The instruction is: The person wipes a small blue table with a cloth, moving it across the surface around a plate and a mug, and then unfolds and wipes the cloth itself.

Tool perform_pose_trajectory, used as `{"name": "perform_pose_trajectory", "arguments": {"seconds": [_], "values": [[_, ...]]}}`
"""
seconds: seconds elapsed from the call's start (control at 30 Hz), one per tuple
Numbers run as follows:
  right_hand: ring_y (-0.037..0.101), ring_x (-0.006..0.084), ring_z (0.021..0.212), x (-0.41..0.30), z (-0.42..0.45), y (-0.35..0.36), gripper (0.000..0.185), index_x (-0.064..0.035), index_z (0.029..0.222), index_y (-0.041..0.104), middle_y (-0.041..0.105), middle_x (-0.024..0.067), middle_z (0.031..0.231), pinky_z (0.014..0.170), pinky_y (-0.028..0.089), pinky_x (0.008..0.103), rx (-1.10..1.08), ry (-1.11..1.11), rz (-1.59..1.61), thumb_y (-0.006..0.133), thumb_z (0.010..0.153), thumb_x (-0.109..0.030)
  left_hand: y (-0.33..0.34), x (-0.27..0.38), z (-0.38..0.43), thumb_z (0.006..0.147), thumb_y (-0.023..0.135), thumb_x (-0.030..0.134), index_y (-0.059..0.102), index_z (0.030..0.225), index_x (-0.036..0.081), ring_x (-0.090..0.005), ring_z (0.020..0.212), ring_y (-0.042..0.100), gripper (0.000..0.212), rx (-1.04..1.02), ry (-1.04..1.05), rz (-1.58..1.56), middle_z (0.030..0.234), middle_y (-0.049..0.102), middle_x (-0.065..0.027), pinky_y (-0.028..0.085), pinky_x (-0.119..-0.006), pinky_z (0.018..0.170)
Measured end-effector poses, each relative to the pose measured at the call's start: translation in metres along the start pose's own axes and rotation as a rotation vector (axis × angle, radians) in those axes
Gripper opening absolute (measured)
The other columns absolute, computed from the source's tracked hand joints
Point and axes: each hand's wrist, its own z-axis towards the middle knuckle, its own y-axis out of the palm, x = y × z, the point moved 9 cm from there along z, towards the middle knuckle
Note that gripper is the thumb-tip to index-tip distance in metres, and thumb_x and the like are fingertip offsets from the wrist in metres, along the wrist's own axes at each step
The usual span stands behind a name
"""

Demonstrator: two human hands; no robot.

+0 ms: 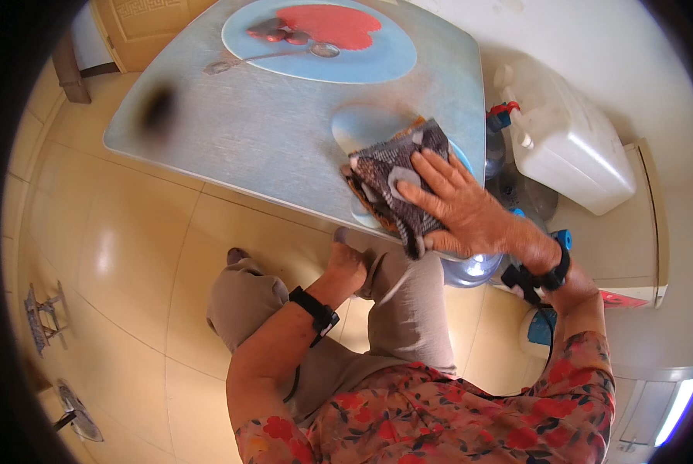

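My right hand [459, 203] lies spread over a folded grey patterned cloth [401, 174], pressing it on the near right corner of the table. The thumb is by the cloth's near edge, and an orange-brown layer shows beneath. The tabletop [224, 124] is blue-grey, with a printed plate, red heart shape and spoon near its far end. Below the table edge, my left hand [346, 268] is at my knee with its fingers curled; their tips are hidden, so whether it grips anything is unclear.
Right of the table, a white plastic jug [578, 145] with a spigot lies on a pale cabinet [607, 232]. Clear blue water bottles [468, 271] stand beside the table. At the left, a small stool [46, 318] and a pedestal fan [79, 412] stand on the tiled floor [120, 232].
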Motion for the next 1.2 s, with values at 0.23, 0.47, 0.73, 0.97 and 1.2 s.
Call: {"name": "perform_pose_trajectory", "arguments": {"seconds": [0.23,0.47,0.73,0.97,1.2], "values": [[0.020,0.0505,0.134,0.197,0.036,0.021,0.071,-0.0159,0.147,0.020,0.023,0.0312,0.144,0.108,0.020,0.0550,0.076,0.399,0.028,0.036,0.091,-0.057,0.004,0.003,0.005,0.086,0.043,0.018,0.067,0.108,0.013,-0.0221,0.106,0.058,0.033,-0.542,-0.089,-0.125,0.108,0.067,-0.0039,0.024,-0.054,0.101],[0.019,0.0470,0.136,0.132,0.124,0.016,0.072,-0.0198,0.145,0.024,0.022,0.0287,0.146,0.107,0.019,0.0586,0.055,0.282,-0.001,0.041,0.088,-0.059,0.011,0.004,0.009,0.084,0.047,0.020,0.068,0.098,0.014,-0.0249,0.092,0.062,0.026,-0.383,-0.003,0.103,0.093,0.068,-0.0075,0.035,-0.048,0.086],[0.017,0.0442,0.137,-0.059,0.023,-0.014,0.071,-0.0145,0.143,0.028,0.019,0.0268,0.148,0.108,0.019,0.0580,-0.025,-0.092,-0.024,0.046,0.088,-0.056,0.047,-0.006,0.029,0.088,0.044,0.022,0.064,0.109,0.014,-0.0238,0.101,0.059,0.030,-0.448,-0.129,-0.020,0.103,0.066,-0.0048,0.036,-0.047,0.090],[0.019,0.0417,0.138,0.000,-0.044,0.009,0.073,-0.0171,0.144,0.029,0.022,0.0241,0.148,0.110,0.015,0.0545,-0.002,0.062,-0.003,0.049,0.086,-0.056,0.034,0.000,0.017,0.088,0.045,0.022,0.065,0.101,0.016,-0.0223,0.092,0.059,0.025,-0.263,-0.026,-0.018,0.095,0.066,-0.0027,0.037,-0.046,0.080],[0.016,0.0444,0.138,0.148,0.001,0.018,0.067,-0.0181,0.147,0.019,0.019,0.0268,0.148,0.109,0.017,0.0561,0.132,0.308,0.049,0.036,0.093,-0.054,0.048,-0.004,0.005,0.087,0.046,0.022,0.067,0.092,0.019,-0.0207,0.082,0.059,0.022,-0.308,-0.027,0.047,0.087,0.066,-0.0006,0.037,-0.044,0.070]]}}
